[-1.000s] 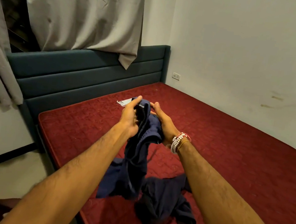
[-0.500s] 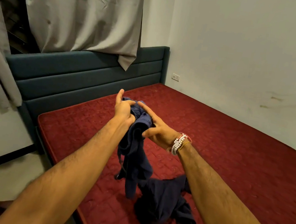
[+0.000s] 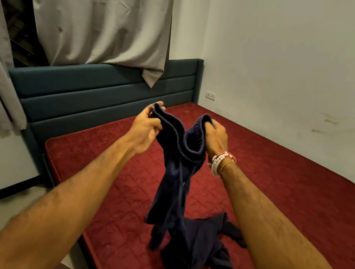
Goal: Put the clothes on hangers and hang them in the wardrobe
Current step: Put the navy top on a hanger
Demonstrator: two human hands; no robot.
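Pinching the navy shorts (image 3: 172, 191) by the waistband with left hand (image 3: 145, 127) and right hand (image 3: 216, 138), dangling straight below both grips.

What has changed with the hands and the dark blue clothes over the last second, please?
The left hand and right hand, earlier close together around the bunched dark blue garment, have moved apart and now hold its waistband stretched open, one hand at each side. The garment has been lifted and hangs longer. The second dark garment stays crumpled in the same spot on the red mattress.
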